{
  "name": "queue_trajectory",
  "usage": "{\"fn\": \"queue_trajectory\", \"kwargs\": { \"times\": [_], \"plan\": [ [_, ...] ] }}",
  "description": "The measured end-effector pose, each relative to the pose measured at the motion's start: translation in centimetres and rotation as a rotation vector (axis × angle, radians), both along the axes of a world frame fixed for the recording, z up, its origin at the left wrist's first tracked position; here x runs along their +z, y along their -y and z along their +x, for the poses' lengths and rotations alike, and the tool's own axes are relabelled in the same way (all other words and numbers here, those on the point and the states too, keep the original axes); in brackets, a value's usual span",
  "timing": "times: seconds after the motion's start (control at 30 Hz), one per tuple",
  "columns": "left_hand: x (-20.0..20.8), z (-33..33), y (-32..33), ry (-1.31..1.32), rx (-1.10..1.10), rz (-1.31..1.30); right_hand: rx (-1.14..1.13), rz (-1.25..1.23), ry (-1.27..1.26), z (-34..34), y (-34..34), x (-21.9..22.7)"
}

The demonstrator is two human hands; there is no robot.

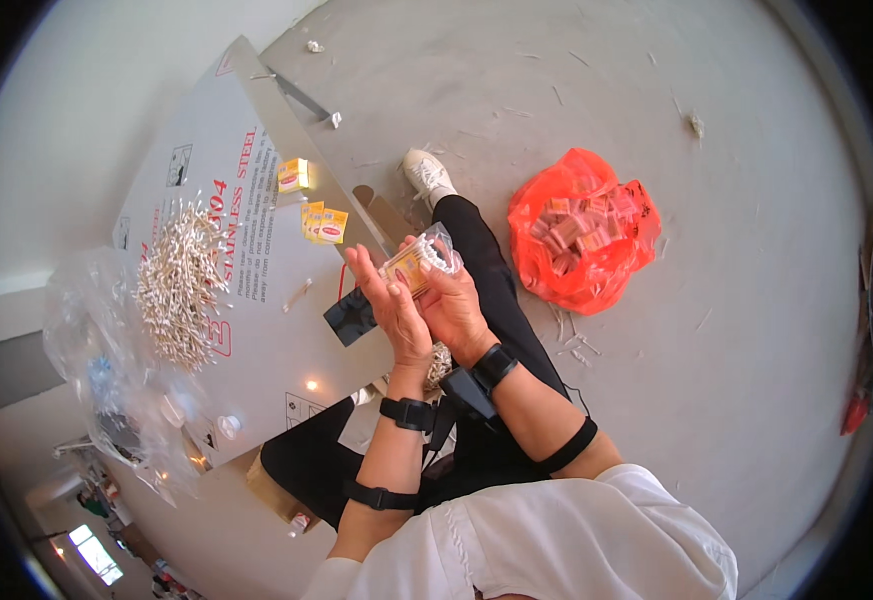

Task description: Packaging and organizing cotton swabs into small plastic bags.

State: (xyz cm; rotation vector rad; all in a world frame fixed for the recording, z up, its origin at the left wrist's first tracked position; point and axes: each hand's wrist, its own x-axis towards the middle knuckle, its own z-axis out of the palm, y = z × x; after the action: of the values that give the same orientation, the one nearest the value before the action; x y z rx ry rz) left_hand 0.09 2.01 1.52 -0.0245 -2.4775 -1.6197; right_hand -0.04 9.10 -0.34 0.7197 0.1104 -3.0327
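Between my two hands is a small clear plastic packet of cotton swabs [441, 250] with a yellow card label [407, 272]. My left hand [395, 312] presses against its left side, fingers stretched upward and thumb near the label. From the right, my right hand [453, 308] curls its fingers round the packet. White swab tips show at the packet's upper end. On the table just left of my hands lie several yellow cards [325, 224], a yellow box-like stack [294, 176] and a flat black object [350, 318], partly behind my left hand.
A large heap of loose cotton swabs [179, 285] covers part of the film-covered metal table [282, 345]. A clear plastic bag [107, 350] hangs over its left edge. On the floor at right stands an open red bag [582, 285] with several packets; scattered swabs lie around it.
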Motion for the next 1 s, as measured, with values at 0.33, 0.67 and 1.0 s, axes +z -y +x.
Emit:
{"fn": "queue_trajectory", "kwargs": {
  "times": [0.33,0.67,1.0],
  "plan": [
    [-0.4,-0.3,-0.6,0.02,-0.045,0.368,0.025,0.212,0.045,-1.0,0.9,-0.3],
    [0.8,-0.9,-2.3,0.08,-0.176,0.683,0.128,0.346,0.037,-1.0,0.2,-0.7],
    [1.1,-1.6,-0.1,0.084,-0.227,0.715,-0.063,0.073,0.138,-1.6,0.7,-1.5]
  ]
}}
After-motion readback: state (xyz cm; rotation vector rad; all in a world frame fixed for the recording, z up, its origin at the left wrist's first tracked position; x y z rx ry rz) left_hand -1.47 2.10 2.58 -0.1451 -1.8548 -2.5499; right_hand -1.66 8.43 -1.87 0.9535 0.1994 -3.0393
